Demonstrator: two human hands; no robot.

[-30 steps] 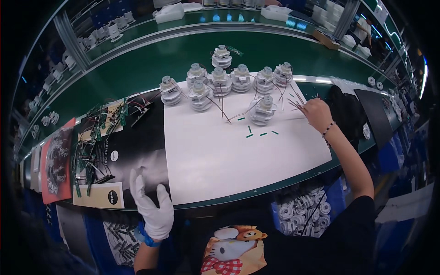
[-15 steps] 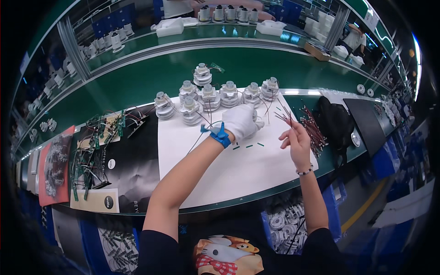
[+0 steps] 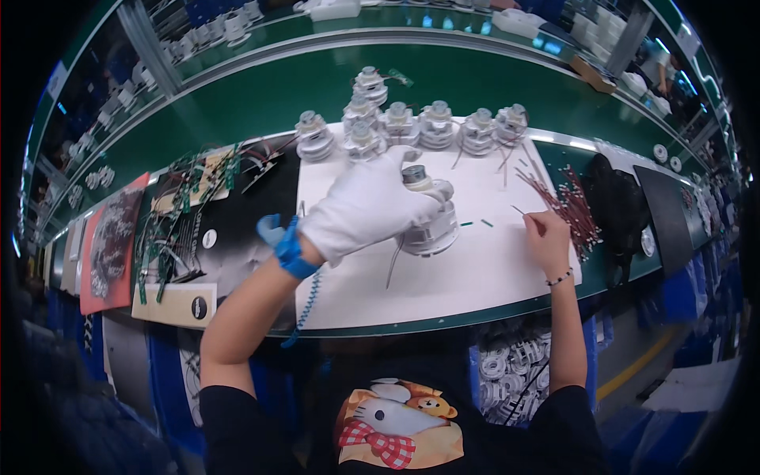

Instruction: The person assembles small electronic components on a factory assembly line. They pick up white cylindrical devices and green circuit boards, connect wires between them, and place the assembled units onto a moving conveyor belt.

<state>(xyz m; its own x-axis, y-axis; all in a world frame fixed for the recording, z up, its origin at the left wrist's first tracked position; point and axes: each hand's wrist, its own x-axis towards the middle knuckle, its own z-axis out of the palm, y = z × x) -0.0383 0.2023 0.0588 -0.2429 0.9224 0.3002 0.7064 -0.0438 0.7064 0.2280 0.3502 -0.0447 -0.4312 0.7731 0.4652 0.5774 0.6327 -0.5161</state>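
My left hand [image 3: 368, 204], in a white glove with a blue wrist strap, grips a white round motor unit [image 3: 430, 229] with a clear-grey cap on top. The unit is tilted slightly over the white sheet [image 3: 380, 297], and a thin wire hangs from its underside. Bare and wearing a beaded bracelet, my right hand [image 3: 548, 241] pinches a thin dark wire [image 3: 518, 210] whose end sticks out past the fingertips. Small green strips [image 3: 467, 223] lie on the sheet between my hands. Brown-red wires [image 3: 582, 214] are heaped just beyond my right hand.
Several similar motor units [image 3: 435, 127] stand along the sheet's far edge. Green circuit boards with wires [image 3: 178, 206] lie at left beside a bag of small parts [image 3: 115, 245] on a red sheet. A black bag [image 3: 613, 210] sits at right. A bin of white parts [image 3: 514, 376] is below the table edge.
My left hand has brought the motor unit up nearer to me. The several wires in my right hand now lie beside the heap, and its fingers have closed to a pinch. The view has shifted.
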